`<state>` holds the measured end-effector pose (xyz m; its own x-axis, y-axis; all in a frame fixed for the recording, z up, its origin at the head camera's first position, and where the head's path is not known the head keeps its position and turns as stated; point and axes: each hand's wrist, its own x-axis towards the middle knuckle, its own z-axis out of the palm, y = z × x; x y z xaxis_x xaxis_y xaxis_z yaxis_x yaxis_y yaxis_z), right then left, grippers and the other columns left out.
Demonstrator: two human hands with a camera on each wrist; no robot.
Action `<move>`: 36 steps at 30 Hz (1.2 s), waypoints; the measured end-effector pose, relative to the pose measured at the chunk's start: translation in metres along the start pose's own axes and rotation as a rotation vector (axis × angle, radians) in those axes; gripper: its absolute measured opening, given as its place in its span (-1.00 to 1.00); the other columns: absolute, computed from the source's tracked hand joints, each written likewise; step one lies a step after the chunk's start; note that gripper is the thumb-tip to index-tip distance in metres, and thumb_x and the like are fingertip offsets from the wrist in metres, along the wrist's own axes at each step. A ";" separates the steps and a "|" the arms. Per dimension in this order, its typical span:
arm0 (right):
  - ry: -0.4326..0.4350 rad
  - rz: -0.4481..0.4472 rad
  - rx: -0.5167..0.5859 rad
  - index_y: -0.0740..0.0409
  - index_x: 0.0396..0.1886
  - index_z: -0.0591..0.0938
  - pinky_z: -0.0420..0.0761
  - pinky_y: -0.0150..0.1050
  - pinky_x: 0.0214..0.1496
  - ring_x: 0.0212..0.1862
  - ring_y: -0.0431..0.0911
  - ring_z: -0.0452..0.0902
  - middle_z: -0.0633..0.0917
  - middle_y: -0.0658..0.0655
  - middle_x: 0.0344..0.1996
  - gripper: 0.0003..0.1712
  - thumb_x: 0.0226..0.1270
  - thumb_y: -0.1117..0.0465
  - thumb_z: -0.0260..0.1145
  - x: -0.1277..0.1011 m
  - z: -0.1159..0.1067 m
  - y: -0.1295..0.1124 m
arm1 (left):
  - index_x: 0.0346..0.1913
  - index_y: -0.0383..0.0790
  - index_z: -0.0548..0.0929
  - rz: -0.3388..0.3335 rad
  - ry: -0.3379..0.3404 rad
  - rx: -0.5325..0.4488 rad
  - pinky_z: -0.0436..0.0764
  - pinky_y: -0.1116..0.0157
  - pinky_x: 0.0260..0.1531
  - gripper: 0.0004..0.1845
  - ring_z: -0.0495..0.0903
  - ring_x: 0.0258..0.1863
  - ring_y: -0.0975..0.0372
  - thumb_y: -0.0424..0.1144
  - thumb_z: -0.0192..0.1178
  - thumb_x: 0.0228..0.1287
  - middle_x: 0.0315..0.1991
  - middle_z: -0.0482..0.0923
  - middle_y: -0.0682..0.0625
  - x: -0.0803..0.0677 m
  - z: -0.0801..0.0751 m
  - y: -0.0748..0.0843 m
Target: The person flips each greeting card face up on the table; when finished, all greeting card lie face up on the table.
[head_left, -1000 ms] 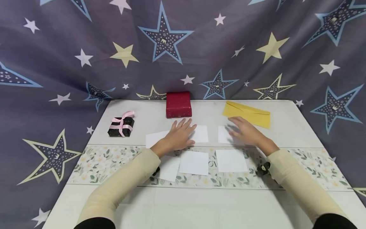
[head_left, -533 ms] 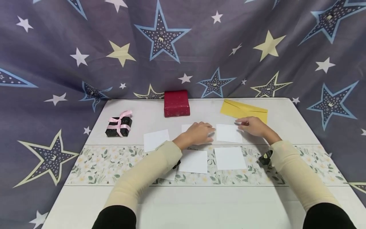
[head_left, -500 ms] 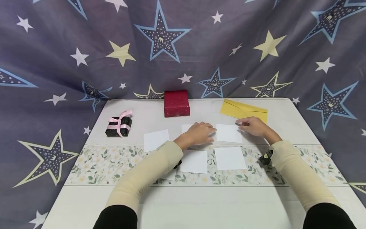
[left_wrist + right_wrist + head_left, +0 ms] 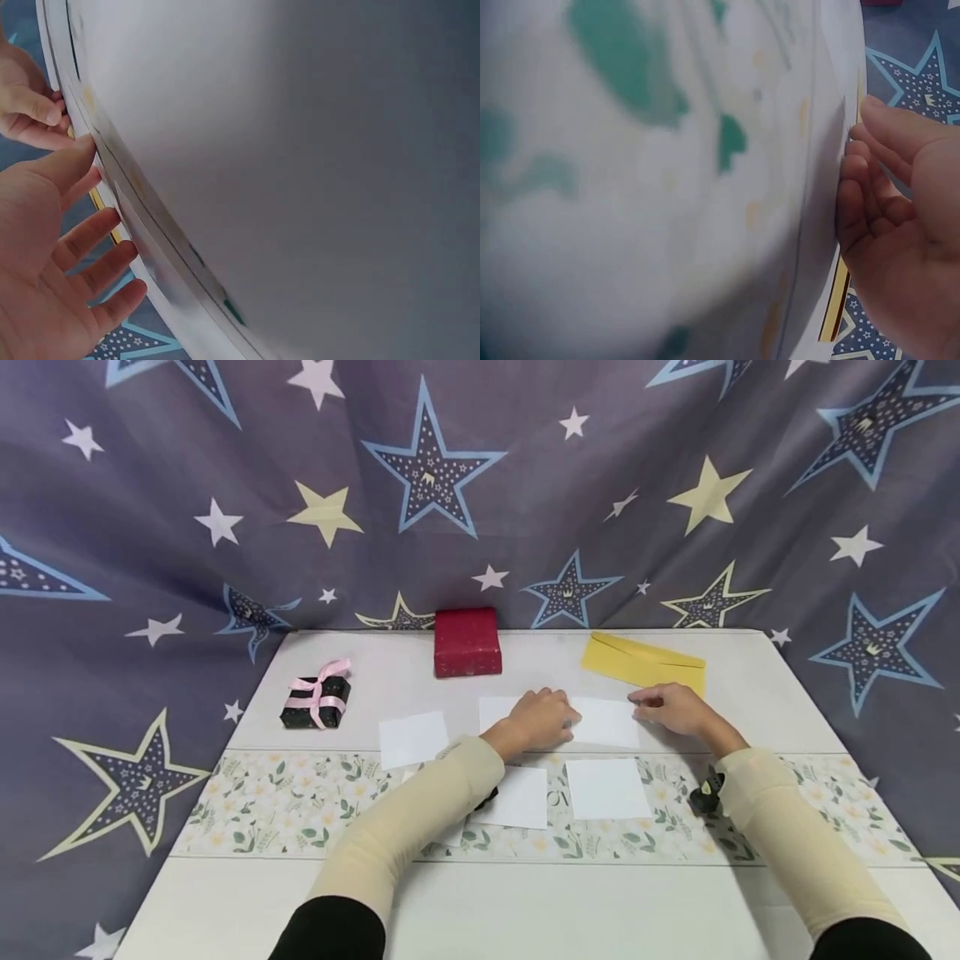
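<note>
Several white square paper cards lie on the table. My left hand (image 4: 542, 720) rests over the back middle card (image 4: 493, 710), covering much of it, with its fingertips at the left edge of the back right card (image 4: 604, 723). In the left wrist view the fingers (image 4: 101, 262) are spread and loosely bent. At that back right card's right edge is my right hand (image 4: 675, 708), thumb and forefinger close to the paper; in the right wrist view its fingers (image 4: 862, 176) bend loosely. Nearer me lie a front right card (image 4: 608, 789) and a front middle card (image 4: 522, 802).
A yellow envelope (image 4: 645, 660) lies just behind the right hand. A red wrapped box (image 4: 468, 643) stands at the back, a black gift box (image 4: 315, 700) with pink ribbon at left. Another card (image 4: 412, 740) lies left; my left sleeve (image 4: 427, 814) partly hides one more.
My left hand has moved right from the left-hand cards to the back right card's left edge. My right hand has shifted slightly right to that card's right edge. The card now lies straighter.
</note>
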<state>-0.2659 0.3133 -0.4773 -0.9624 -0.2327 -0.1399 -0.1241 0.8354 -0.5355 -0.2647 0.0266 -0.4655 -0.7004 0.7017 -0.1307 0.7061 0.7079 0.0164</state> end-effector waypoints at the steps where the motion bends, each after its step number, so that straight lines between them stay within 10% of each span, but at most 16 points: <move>1: -0.001 -0.002 -0.001 0.17 0.26 0.65 0.53 -0.10 0.00 -0.04 0.01 0.58 0.75 0.18 -0.05 -0.55 0.47 0.09 0.31 -0.002 0.000 0.001 | 0.31 0.24 0.61 -0.008 -0.001 -0.009 0.56 0.12 0.17 -0.59 0.54 0.19 0.15 0.10 0.17 0.46 0.23 0.58 0.08 0.000 0.002 0.002; 9: 0.018 -0.036 0.037 0.14 0.18 0.71 0.57 0.08 0.15 0.14 0.15 0.59 0.71 0.27 0.11 -0.62 0.45 0.13 0.33 0.000 0.001 -0.003 | 0.29 0.25 0.63 -0.090 0.009 -0.052 0.55 0.12 0.16 -0.57 0.52 0.14 0.18 0.13 0.24 0.40 0.17 0.59 0.12 -0.002 -0.001 0.002; 21: 0.041 -0.005 0.040 0.16 0.01 0.74 0.48 -0.18 -0.07 -0.18 -0.06 0.52 0.72 0.09 -0.24 -0.73 0.41 0.14 0.36 0.006 0.003 -0.001 | 0.21 0.23 0.68 -0.094 -0.005 -0.066 0.56 0.11 0.09 -0.60 0.53 0.06 0.17 0.13 0.29 0.35 0.07 0.59 0.10 0.004 -0.006 0.003; 36: 0.024 0.021 0.053 0.18 -0.08 0.69 0.49 -0.20 -0.09 -0.15 -0.04 0.53 0.71 0.16 -0.17 -0.74 0.39 0.09 0.39 0.006 0.000 -0.004 | 0.21 0.22 0.67 -0.092 -0.031 -0.059 0.57 0.11 0.09 -0.59 0.53 0.08 0.18 0.14 0.30 0.34 0.09 0.59 0.11 0.008 -0.007 0.009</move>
<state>-0.2711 0.3087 -0.4758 -0.9704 -0.2029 -0.1313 -0.0920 0.8124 -0.5758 -0.2646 0.0387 -0.4589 -0.7576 0.6316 -0.1646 0.6313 0.7732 0.0608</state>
